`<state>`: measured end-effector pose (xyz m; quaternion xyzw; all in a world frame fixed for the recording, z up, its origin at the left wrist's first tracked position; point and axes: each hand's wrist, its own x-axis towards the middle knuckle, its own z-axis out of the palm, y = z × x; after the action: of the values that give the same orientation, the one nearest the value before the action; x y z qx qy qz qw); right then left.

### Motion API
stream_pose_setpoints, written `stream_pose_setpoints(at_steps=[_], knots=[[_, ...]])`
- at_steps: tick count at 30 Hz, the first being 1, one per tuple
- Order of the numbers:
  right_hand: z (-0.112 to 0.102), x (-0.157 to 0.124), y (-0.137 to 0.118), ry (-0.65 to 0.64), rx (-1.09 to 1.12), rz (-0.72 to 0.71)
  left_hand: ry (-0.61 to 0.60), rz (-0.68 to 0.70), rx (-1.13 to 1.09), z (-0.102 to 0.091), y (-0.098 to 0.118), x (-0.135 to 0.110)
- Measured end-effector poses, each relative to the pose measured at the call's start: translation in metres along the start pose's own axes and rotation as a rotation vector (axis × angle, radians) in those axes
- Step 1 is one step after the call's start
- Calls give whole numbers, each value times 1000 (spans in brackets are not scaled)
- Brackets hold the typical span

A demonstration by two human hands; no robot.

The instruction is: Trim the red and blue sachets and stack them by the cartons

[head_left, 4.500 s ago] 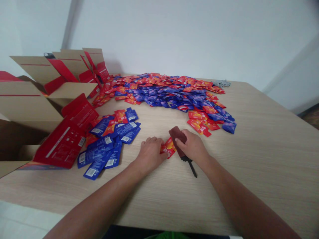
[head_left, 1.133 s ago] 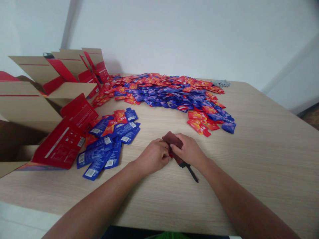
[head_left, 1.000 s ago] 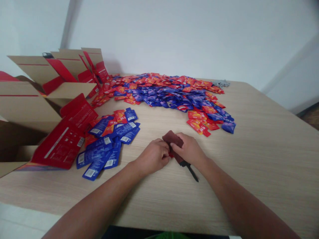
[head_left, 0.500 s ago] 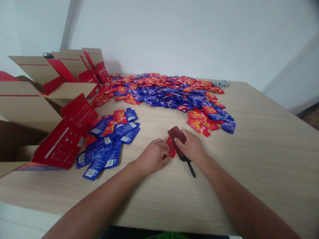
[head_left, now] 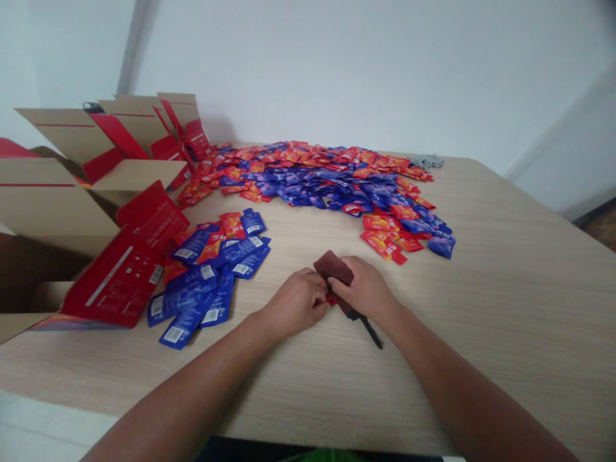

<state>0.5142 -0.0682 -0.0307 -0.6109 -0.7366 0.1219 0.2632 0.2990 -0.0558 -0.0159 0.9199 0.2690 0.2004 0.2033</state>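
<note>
Red sachet [head_left: 331,299] lies on the table [head_left: 505,301], near centre, in the gap between both hands. Only a sliver of red shows.

Left hand [head_left: 296,301]: fingers curled shut, tips pressing the sachet's left edge. Right hand [head_left: 366,292]: closed around a maroon-headed tool [head_left: 332,267], thumb side against the sachet. The tool's head lies over the sachet's far part; its black handle [head_left: 371,332] pokes out toward the near right, below the palm.

Against half a second ago: tool head has swung left and lower, now covering most of the sachet; more red showed then. Handle tip has shifted slightly right. Left hand hardly moved.

Around: small pile of blue sachets [head_left: 212,282] to the left, big red-and-blue heap [head_left: 332,176] on the far side, open cardboard boxes [head_left: 52,199] at far left
</note>
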Motion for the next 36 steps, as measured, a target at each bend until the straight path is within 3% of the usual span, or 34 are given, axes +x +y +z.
stream_pose_setpoints(at_steps=[8,17,24,30,36], knots=[[-4,3,6,78,-80,67,-8,11,-28,-2,1,0],[1,-2,0,-16,61,-157,5,-3,-8,1,0,0],[-2,1,0,-12,11,-45,11,0,-3,1,1,0],[-9,7,10,71,-95,114,7,20,0,0,2,-1],[-10,5,8,48,-37,63,12,45,2,0,2,-2]])
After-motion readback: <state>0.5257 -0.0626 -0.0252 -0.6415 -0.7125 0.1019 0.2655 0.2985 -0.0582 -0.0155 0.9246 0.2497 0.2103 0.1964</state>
